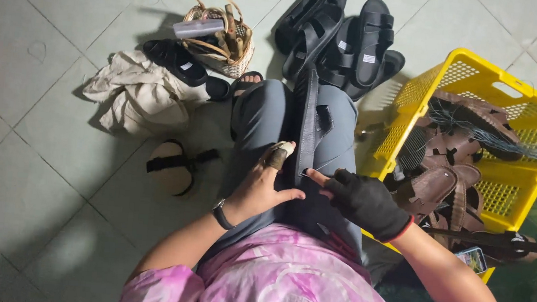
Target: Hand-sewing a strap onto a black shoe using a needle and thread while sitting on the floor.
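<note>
A black sandal stands on edge, clamped between my knees in grey trousers. My left hand, with tape on a fingertip and a watch at the wrist, presses against the sandal's left side. My right hand wears a black fingerless glove and pinches a thin needle at the sandal's sole edge. A pale thread runs up from the needle to the right.
A yellow plastic crate of brown sandals stands on my right. Several black sandals lie ahead. A woven basket, a beige cloth and one tan sandal sit on the tiled floor at left.
</note>
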